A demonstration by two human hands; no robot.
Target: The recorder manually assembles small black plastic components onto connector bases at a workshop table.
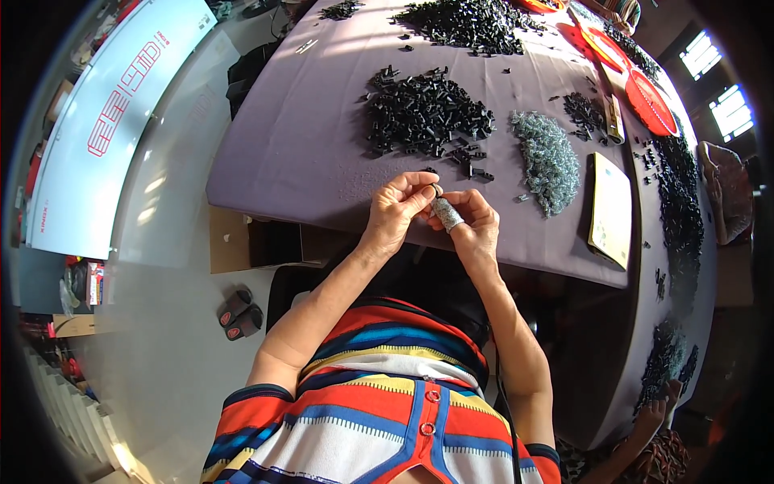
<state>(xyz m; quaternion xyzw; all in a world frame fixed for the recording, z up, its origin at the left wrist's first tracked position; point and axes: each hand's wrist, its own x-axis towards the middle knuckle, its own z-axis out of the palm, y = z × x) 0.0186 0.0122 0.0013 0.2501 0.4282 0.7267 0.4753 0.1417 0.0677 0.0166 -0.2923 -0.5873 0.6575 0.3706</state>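
Nearest is the person's multi-colour striped top (pixel 363 411), then two bare forearms reaching up to the counter's (pixel 290 161) near edge. L hand (pixel 395 211) is closed in a pinch, thumb + index fingertips on a small dark piece (pixel 437 189), approx. mid-pic, just above the edge. R hand (pixel 477 226) meets it from the other side, fingers bent in around a pale grey speckled tube-like piece (pixel 447 214), which touches or nearly touches the dark one; can't tell if it's gripped or worn on a digit.

Below the edge, to L, an open cardboard box (pixel 229 242); a pair of dark slippers (pixel 240 315) on the floor.

Beyond the hands, on the purplish-grey cloth: a pile of small black parts (pixel 423 113), w/ a few strays on its near side; to R, a pile of clear/greyish bits (pixel 548 161); further R, a flat yellowish pad (pixel 610 210).

Farther: a small black cluster (pixel 584 114), a larger black heap (pixel 468 24) at the far side, and red trays (pixel 650 103) upper R.
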